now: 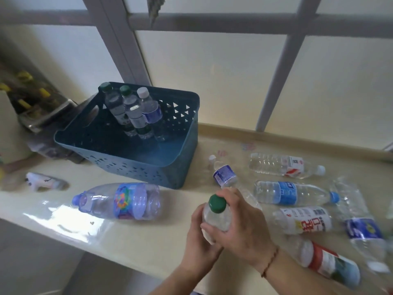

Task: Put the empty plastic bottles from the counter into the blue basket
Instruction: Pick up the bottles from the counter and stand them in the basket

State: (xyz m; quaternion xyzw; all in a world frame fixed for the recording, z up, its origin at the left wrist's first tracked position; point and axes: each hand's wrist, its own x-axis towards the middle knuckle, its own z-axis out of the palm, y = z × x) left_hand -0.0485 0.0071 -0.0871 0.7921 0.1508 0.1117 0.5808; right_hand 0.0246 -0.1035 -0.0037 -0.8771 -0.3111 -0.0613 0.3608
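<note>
Both hands hold one clear bottle with a green cap (217, 211) upright above the counter's front. My left hand (200, 241) wraps its lower body, and my right hand (240, 222) grips its upper part from the right. The blue basket (131, 165) stands behind and to the left, with three bottles (131, 109) standing inside along its far wall. A large bottle with a colourful label (121, 201) lies on the counter left of my hands. Several empty bottles lie to the right, among them a small blue-labelled bottle (223, 174) and a red-lettered bottle (306, 220).
The beige counter (138, 241) has its front edge close to me. A window with grey bars runs behind. A metal rack with yellow-capped items (32, 99) stands at far left. A small white object (45, 182) lies on the counter's left.
</note>
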